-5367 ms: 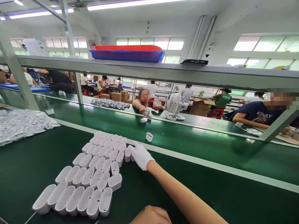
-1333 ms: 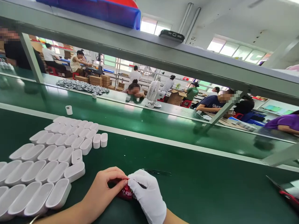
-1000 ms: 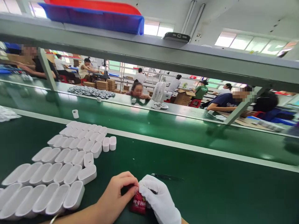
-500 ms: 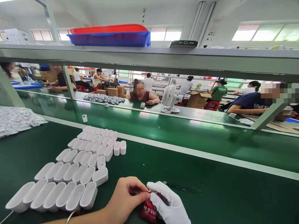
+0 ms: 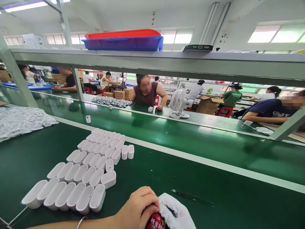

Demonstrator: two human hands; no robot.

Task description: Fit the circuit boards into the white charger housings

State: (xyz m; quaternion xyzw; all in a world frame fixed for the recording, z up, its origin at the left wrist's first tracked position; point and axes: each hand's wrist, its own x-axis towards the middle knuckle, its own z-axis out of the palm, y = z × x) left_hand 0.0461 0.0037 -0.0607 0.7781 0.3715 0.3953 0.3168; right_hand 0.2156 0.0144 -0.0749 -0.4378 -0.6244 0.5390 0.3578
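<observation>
At the bottom edge my bare left hand and my white-gloved right hand meet, both pinched on a small red packet with printed characters. Only the packet's top shows; the rest is cut off by the frame. To the left of my hands lie rows of white plastic shells on the green bench mat, none touched by either hand. Dark tweezers lie on the mat just right of my gloved hand.
A green conveyor belt runs behind the bench and carries a single white shell. A heap of bagged white parts lies far left. Overhead, a shelf holds a blue and red tray. People sit across the belt beside a small fan.
My right hand came back from the white shells and joined the left on the red packet. Over the last second the packet and hands sank toward the frame's bottom as the view tilted up.
</observation>
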